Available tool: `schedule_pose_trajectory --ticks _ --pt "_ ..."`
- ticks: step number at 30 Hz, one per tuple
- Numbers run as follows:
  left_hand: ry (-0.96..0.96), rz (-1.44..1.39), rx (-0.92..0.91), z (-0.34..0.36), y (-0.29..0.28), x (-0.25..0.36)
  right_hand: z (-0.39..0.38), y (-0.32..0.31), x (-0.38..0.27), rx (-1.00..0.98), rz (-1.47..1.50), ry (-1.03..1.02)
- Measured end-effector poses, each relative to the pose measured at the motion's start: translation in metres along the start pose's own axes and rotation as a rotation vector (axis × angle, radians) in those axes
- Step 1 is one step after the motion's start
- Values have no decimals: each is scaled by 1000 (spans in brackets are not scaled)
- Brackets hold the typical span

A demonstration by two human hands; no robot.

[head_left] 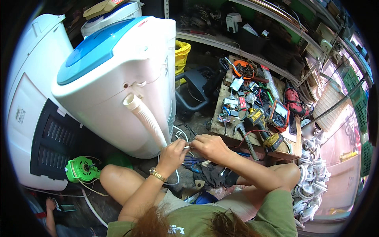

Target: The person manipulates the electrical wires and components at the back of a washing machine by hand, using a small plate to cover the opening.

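My left hand (173, 156) and my right hand (208, 147) meet in front of me, both with fingers pinched. Between their fingertips is the end of a white cable (187, 147); its exact tip is too small to make out. A white washing machine (106, 94) with a blue lid (94, 49) stands ahead, to the left of my hands. From its side hangs a white corrugated drain hose (148, 120), running down behind my left hand. Blue-handled pliers (192, 162) lie on the floor just below my hands.
At right, a low wooden bench (217, 124) carries a yellow drill (260, 122), a hammer (244, 136), a multimeter (279, 114) and an orange bowl (244, 69). A green motor (83, 169) sits by my left knee. Another person's hand (50, 204) shows at lower left. White parts (310, 185) are heaped right.
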State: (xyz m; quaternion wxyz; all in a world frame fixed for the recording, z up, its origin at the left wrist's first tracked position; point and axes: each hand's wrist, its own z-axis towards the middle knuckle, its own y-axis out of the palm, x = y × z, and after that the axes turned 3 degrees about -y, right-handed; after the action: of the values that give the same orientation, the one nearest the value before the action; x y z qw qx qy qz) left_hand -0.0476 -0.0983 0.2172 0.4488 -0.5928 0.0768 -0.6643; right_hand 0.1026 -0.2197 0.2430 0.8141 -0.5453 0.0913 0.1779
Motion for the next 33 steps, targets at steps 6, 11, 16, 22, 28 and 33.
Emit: schedule_pose_trajectory --ticks 6,11,16,22,28,33 --pt "-13 -256 -326 11 4 -12 -3 -17 19 -99 165 -119" --pt "-238 -246 -536 7 30 -37 -22 -7 72 -520 137 136" --pt "-851 -1048 -490 7 42 -55 -53 -95 202 242 -62 640" --pt "-875 -1428 -238 8 46 -52 -174 -146 299 -247 -566 1243" --pt "-726 -1452 -249 3 46 -46 -180 -112 288 -122 -595 1378" --pt "-640 -1296 -195 2 36 -42 -176 -121 286 -363 -535 1362"
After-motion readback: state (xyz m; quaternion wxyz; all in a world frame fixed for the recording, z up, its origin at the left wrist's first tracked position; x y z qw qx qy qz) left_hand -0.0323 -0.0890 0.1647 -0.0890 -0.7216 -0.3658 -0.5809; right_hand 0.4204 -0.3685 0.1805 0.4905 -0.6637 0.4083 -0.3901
